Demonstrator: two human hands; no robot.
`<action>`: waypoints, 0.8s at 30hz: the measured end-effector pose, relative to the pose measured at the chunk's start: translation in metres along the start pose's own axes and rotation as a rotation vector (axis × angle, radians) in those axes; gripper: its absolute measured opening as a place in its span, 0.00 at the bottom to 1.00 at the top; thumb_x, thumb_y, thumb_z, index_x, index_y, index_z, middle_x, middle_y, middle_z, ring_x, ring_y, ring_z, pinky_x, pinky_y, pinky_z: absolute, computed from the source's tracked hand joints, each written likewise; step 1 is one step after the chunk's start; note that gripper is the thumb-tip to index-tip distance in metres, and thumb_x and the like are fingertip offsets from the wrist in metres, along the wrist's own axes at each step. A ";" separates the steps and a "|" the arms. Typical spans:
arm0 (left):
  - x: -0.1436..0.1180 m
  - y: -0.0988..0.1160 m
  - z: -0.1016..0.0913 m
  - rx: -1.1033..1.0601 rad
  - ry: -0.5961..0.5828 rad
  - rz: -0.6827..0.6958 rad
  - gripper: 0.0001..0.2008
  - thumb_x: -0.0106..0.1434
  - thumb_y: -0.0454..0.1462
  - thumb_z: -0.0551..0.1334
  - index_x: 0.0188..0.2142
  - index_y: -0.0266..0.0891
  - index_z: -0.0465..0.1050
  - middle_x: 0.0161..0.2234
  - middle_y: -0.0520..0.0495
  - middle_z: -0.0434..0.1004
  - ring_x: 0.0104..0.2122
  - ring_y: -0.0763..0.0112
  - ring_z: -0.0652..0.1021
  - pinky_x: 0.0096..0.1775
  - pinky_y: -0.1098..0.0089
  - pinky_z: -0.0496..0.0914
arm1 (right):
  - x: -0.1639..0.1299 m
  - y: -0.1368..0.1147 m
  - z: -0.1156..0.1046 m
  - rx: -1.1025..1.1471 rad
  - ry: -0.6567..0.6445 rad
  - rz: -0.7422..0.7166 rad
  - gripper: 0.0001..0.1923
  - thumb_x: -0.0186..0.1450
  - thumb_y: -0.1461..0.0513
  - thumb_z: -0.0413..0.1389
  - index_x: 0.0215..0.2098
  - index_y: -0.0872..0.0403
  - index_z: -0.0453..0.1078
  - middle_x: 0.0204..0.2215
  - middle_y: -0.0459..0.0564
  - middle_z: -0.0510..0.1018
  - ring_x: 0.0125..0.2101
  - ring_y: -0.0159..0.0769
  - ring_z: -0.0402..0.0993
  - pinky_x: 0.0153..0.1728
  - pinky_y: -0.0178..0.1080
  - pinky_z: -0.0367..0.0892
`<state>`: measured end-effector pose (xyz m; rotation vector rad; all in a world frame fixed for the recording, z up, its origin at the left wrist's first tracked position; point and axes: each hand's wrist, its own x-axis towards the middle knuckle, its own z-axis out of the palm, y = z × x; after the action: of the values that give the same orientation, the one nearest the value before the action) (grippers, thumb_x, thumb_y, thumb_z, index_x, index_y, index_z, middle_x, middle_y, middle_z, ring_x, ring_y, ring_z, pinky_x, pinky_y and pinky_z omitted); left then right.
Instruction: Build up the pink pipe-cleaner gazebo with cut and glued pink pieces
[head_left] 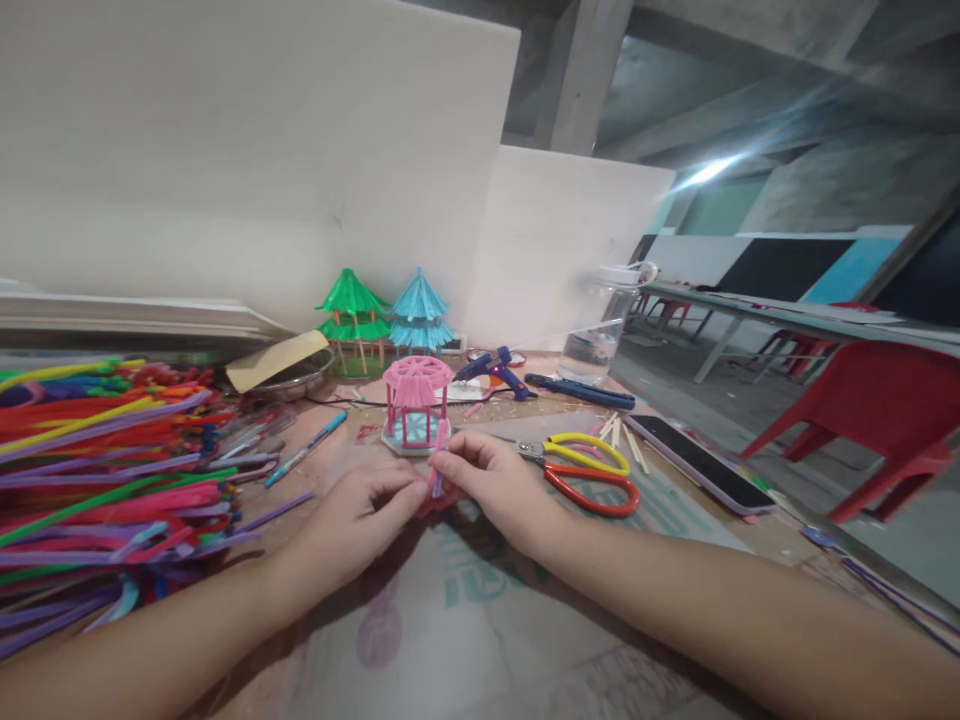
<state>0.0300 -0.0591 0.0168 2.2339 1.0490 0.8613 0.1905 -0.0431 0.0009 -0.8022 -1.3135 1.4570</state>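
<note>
My left hand [358, 520] and my right hand [501, 485] meet at the middle of the table, both pinching a short pink pipe-cleaner piece [437, 474] between their fingertips. Just behind them stands a small pink pavilion model [416, 405] with a domed roof on a pale base. The piece is held upright close to the pavilion's front, and I cannot tell whether it touches the pavilion.
A big heap of coloured pipe cleaners [105, 460] fills the left. Yellow and red scissors [589, 470], a phone [701, 462], a blue glue gun [495, 372], a blue pen [306, 450], green [352, 315] and blue [420, 312] pavilion models, a clear jar [604, 325]. Red chairs [877, 420] at right.
</note>
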 end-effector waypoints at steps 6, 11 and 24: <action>0.000 0.001 -0.001 0.019 -0.004 0.068 0.13 0.61 0.38 0.52 0.25 0.38 0.70 0.27 0.50 0.75 0.31 0.69 0.74 0.35 0.71 0.67 | 0.000 0.000 -0.001 -0.010 0.012 -0.014 0.20 0.50 0.49 0.63 0.26 0.55 0.65 0.19 0.41 0.72 0.20 0.26 0.68 0.26 0.32 0.66; -0.002 0.002 -0.002 0.064 -0.029 0.106 0.13 0.63 0.39 0.52 0.30 0.38 0.73 0.32 0.49 0.76 0.36 0.67 0.74 0.41 0.69 0.67 | -0.001 -0.002 -0.002 -0.054 0.028 -0.060 0.17 0.52 0.51 0.61 0.26 0.55 0.65 0.19 0.40 0.70 0.20 0.25 0.65 0.25 0.31 0.62; -0.001 -0.007 0.002 0.051 0.054 0.031 0.13 0.63 0.41 0.56 0.30 0.40 0.77 0.26 0.51 0.77 0.28 0.71 0.73 0.31 0.74 0.67 | -0.003 0.000 0.000 -0.194 -0.008 -0.132 0.13 0.54 0.54 0.59 0.24 0.53 0.63 0.21 0.41 0.68 0.23 0.27 0.63 0.25 0.32 0.60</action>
<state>0.0274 -0.0560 0.0107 2.2865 1.0746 0.9225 0.1916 -0.0461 0.0003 -0.8187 -1.5014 1.2434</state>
